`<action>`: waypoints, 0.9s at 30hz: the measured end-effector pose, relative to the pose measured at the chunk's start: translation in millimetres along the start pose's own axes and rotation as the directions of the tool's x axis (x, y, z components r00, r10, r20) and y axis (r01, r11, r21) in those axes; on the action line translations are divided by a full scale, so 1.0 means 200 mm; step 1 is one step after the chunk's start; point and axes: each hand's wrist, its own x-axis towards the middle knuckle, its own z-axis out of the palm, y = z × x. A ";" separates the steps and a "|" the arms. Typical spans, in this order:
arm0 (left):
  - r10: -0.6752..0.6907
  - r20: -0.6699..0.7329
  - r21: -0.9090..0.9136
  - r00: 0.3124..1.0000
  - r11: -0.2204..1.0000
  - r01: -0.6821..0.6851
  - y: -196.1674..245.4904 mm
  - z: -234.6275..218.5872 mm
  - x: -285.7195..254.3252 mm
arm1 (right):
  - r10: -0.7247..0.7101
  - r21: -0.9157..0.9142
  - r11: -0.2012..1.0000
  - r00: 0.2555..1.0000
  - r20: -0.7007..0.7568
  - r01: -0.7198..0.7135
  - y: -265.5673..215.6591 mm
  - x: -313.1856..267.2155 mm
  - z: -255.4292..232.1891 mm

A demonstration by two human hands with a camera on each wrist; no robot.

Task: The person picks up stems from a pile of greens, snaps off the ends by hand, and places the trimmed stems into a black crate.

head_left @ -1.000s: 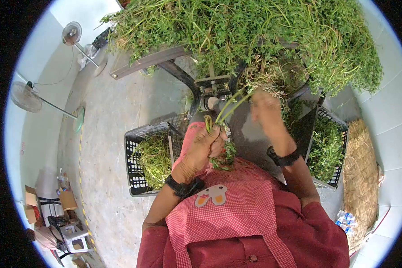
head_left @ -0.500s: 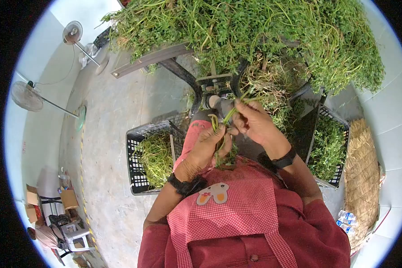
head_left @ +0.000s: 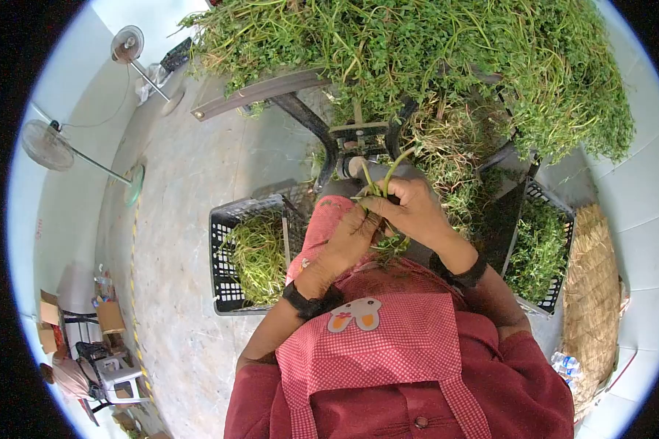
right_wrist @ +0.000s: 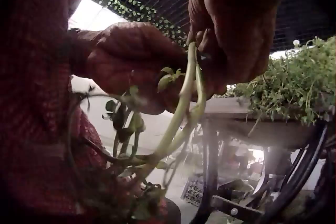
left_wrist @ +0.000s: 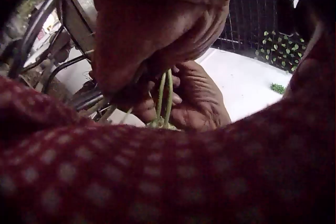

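Note:
Close together over the lap, both hands work on a few long green plant stems point(right_wrist: 184, 92) with small leaves. My left hand point(head_left: 353, 233) grips them from the left, fingers curled. From the other side my right hand point(head_left: 419, 212) pinches the stems, its thumb near the left fingers. Stem ends rise above the hands in the head view, and leafy ends point(head_left: 392, 247) hang below them. In the left wrist view, two stems point(left_wrist: 164, 98) show between the hands, while the left hand point(left_wrist: 157, 29) hides much of the right.
A large heap of leafy greens point(head_left: 417, 44) covers the table ahead. Black crates stand on the floor, the left crate point(head_left: 225, 293) with pale stems, the right crate point(head_left: 538, 306) with leafy greens. Tangled roots and stems point(head_left: 454, 146) lie below the table. Fans point(head_left: 47, 145) stand far left.
My right hand has come down from beside the root pile to the left hand and pinches the stems there. The left hand has shifted slightly right with its stems.

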 end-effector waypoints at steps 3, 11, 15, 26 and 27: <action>0.000 0.031 -0.067 1.000 0.998 0.002 -0.04 0.01 0.01 | 0.031 0.094 0.995 0.999 0.009 -0.032 0.07 0.02 -0.02; 0.041 -0.152 -0.539 0.987 0.834 -0.118 -0.01 -0.02 0.02 | -0.044 -0.002 0.999 0.982 -0.186 0.044 -0.14 -0.03 -0.45; -0.072 -0.035 -0.684 0.997 0.729 0.028 0.01 -0.06 0.01 | -0.060 -0.287 0.938 0.909 0.413 0.192 -0.19 0.01 -0.34; -0.153 -0.161 -0.564 0.975 0.825 0.037 0.00 0.01 0.00 | -0.026 -0.468 0.869 0.958 0.285 0.162 0.00 0.08 -0.07; -0.165 -0.119 -0.608 0.979 0.792 0.060 -0.02 0.00 0.00 | 0.033 -0.381 0.921 0.958 0.284 0.082 0.00 0.08 -0.06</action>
